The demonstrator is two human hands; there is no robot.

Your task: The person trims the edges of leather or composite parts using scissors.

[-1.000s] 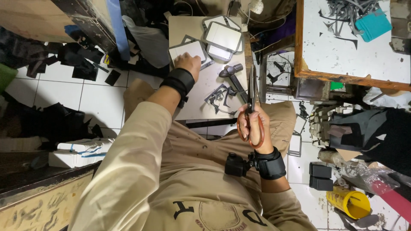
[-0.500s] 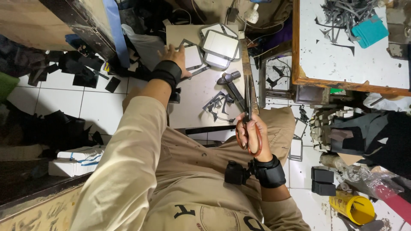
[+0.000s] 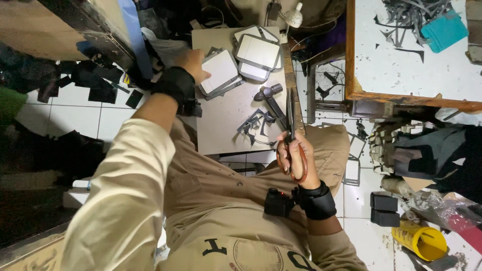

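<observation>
At the centre of the frame, scissors (image 3: 290,131) with orange-brown handles are gripped by the right hand (image 3: 296,156), fingers closed through the loops, blades pointed up over the grey board (image 3: 221,120); dark offcuts (image 3: 253,125) lie beside the blades. At upper centre, the left hand (image 3: 193,64) is laid on a stack of pale panels (image 3: 221,73); whether its fingers are closed cannot be told; 2 more panels (image 3: 258,52) lie just beside.

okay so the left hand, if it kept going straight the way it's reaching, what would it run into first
The left hand already lies at the edge of a stack of grey-framed white panels on the small table. Going straight on, it would likely slide over that stack and meet the next pile of panels beyond, though depth is hard to judge.
</observation>
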